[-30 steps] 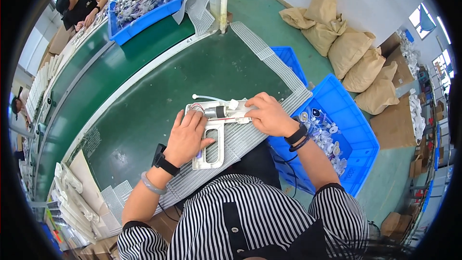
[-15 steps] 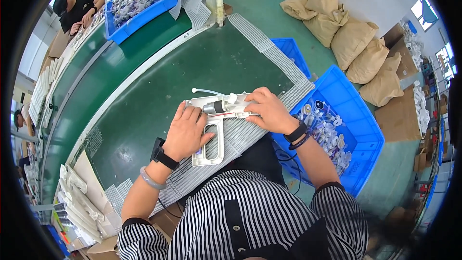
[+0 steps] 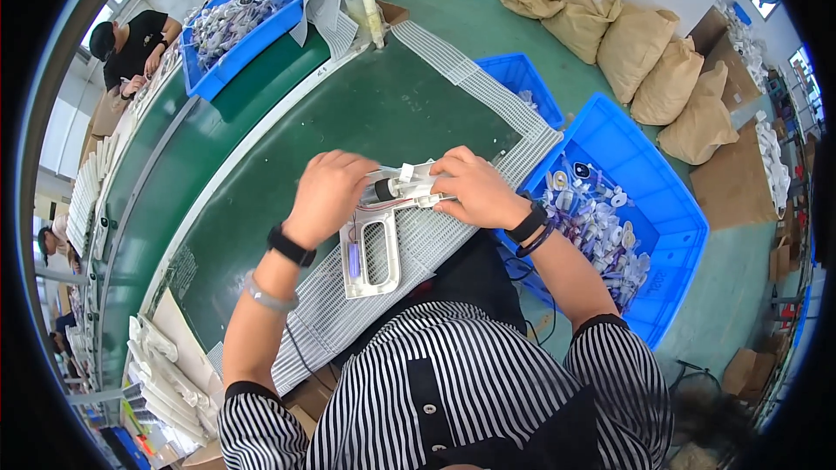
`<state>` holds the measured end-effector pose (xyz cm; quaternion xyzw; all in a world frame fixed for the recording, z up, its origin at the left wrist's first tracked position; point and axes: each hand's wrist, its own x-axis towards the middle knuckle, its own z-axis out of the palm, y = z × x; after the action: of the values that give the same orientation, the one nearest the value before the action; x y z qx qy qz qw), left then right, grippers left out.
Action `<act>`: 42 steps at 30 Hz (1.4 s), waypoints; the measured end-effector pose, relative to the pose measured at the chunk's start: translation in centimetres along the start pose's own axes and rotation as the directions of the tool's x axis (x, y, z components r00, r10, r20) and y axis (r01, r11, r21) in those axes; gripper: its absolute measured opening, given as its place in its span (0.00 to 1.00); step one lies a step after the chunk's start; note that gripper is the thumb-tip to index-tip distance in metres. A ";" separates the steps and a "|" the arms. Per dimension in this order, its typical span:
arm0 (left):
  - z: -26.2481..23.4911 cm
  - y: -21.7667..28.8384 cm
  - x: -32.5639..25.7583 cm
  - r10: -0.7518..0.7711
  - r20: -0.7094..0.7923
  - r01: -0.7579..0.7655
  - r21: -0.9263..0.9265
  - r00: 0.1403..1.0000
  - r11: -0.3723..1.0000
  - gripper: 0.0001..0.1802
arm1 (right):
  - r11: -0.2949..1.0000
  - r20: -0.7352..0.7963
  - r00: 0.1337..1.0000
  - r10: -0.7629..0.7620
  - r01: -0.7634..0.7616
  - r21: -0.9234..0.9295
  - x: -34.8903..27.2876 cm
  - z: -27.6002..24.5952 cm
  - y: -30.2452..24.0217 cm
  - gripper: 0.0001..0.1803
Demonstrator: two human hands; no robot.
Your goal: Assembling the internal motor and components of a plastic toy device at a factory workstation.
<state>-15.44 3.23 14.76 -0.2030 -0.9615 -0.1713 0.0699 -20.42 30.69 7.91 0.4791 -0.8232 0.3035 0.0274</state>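
Note:
A white plastic housing half (image 3: 389, 277) with a looped handle lies on the bench mat in front of me. Within its upper part sits a silver-and-black cylindrical motor (image 3: 383, 191) beside a white connector piece (image 3: 407, 173). A purple cylindrical cell (image 3: 353, 259) and thin wires show in the handle side. My right hand (image 3: 475, 187) grips the housing's right end, thumb below and fingers above. Over the left end hovers my left hand (image 3: 326, 196), bent at the fingers; motion smears its fingertips, so whether they hold anything is unclear.
A large blue bin (image 3: 649, 235) of small white and purple parts stands at my right, with a smaller blue bin (image 3: 522, 78) behind it. Another full blue tub (image 3: 196, 78) sits on the green conveyor. Tan sacks (image 3: 640, 52) line the wall. A co-worker (image 3: 131, 52) works far left.
My left hand has lifted off the handle and moved up over the housing's left end, uncovering the purple cell. The thin white tube no longer shows above the housing. My right hand still grips the right end.

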 end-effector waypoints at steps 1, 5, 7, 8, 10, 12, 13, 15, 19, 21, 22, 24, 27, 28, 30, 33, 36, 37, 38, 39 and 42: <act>0.7 -0.3 0.9 0.002 0.001 -0.002 0.005 1.000 1.000 0.12 | 1.000 0.007 1.000 0.007 -0.007 -0.008 0.0 0.0 0.1 0.13; 1.9 -1.4 4.6 0.196 0.092 -0.173 -0.213 0.976 0.962 0.20 | 1.000 -0.025 1.000 0.012 -0.011 0.022 0.0 0.2 0.0 0.14; 1.8 -1.3 5.7 0.000 0.449 0.225 -0.449 0.894 0.865 0.18 | 0.999 -0.019 1.000 0.022 -0.022 0.038 0.0 0.5 0.1 0.14; 1.8 -1.0 6.1 -0.009 0.457 0.243 -0.455 0.889 0.857 0.17 | 0.999 -0.028 0.999 0.026 -0.024 0.037 0.0 0.6 0.2 0.14; 1.3 -0.5 6.8 0.014 0.461 0.198 -0.408 0.887 0.891 0.17 | 0.999 -0.060 0.998 0.024 -0.021 0.049 -0.2 0.8 0.3 0.13; 1.2 -0.1 7.0 0.107 0.390 0.044 -0.361 0.915 0.932 0.15 | 0.998 -0.073 0.997 0.019 -0.015 0.059 -0.2 0.9 0.4 0.13; 1.3 0.4 6.8 0.106 0.397 0.046 -0.357 0.912 0.933 0.15 | 0.998 -0.085 0.996 0.017 -0.011 0.068 -0.3 1.0 0.4 0.14; 1.4 2.3 6.4 0.193 0.298 -0.098 -0.305 0.935 0.947 0.14 | 0.997 -0.076 0.996 0.036 -0.030 0.074 -0.4 0.8 0.3 0.13; 3.2 6.1 4.1 0.054 0.226 -0.023 -0.138 0.973 0.990 0.19 | 0.994 -0.095 0.994 0.056 -0.047 0.097 -0.4 1.2 0.6 0.13; 4.5 7.0 2.7 0.065 0.089 -0.055 -0.113 0.994 0.992 0.24 | 0.991 -0.075 0.995 0.066 -0.057 0.121 -0.3 1.1 0.6 0.13; 5.0 7.4 2.3 0.054 0.086 -0.050 -0.052 0.995 0.997 0.29 | 0.989 -0.092 0.994 0.060 -0.046 0.143 0.0 1.2 0.7 0.12; 6.0 8.2 1.5 -0.010 0.066 0.011 -0.015 0.998 1.000 0.31 | 0.986 -0.055 0.996 0.074 -0.065 0.155 0.0 1.0 0.9 0.12; 7.8 9.0 0.8 -0.092 -0.005 0.092 0.028 0.996 0.995 0.33 | 0.989 -0.041 0.997 0.072 -0.066 0.132 0.2 1.1 0.8 0.12; 8.5 9.4 0.8 -0.066 -0.070 0.074 0.117 0.995 0.990 0.33 | 0.993 -0.065 0.996 0.064 -0.058 0.099 0.1 1.3 0.9 0.13; 8.7 9.4 0.6 -0.119 -0.030 0.122 0.132 0.992 0.984 0.35 | 0.993 -0.067 0.995 0.072 -0.064 0.104 0.0 1.3 1.1 0.15; 9.5 9.0 0.2 -0.057 -0.107 0.077 0.186 0.993 0.980 0.36 | 0.992 -0.090 0.994 0.066 -0.056 0.113 -0.1 1.2 0.8 0.18; 9.5 9.0 0.1 -0.024 -0.103 0.046 0.217 0.994 0.975 0.34 | 0.994 -0.066 0.996 0.051 -0.044 0.104 -0.1 1.2 0.9 0.16; 9.0 9.2 0.4 -0.029 -0.081 0.044 0.190 0.996 0.981 0.36 | 0.995 -0.069 0.997 0.046 -0.040 0.093 -0.2 1.3 1.0 0.16; 8.2 9.4 0.3 -0.050 -0.048 0.056 0.127 0.998 0.990 0.37 | 0.996 -0.101 0.995 0.013 -0.004 0.092 -0.3 1.4 1.1 0.14; 7.3 9.4 0.0 -0.070 -0.016 0.070 0.064 0.997 0.995 0.37 | 0.995 -0.132 0.991 -0.023 0.034 0.089 -0.2 1.5 1.2 0.12; 4.3 9.6 -1.7 -0.131 -0.074 0.131 -0.011 0.989 0.991 0.38 | 0.996 -0.084 0.996 -0.032 0.039 0.083 -0.5 0.0 0.8 0.14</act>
<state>-10.15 12.40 13.31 -0.1331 -0.9690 -0.1860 0.0939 -20.82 31.38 7.35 0.4811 -0.7993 0.3570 0.0467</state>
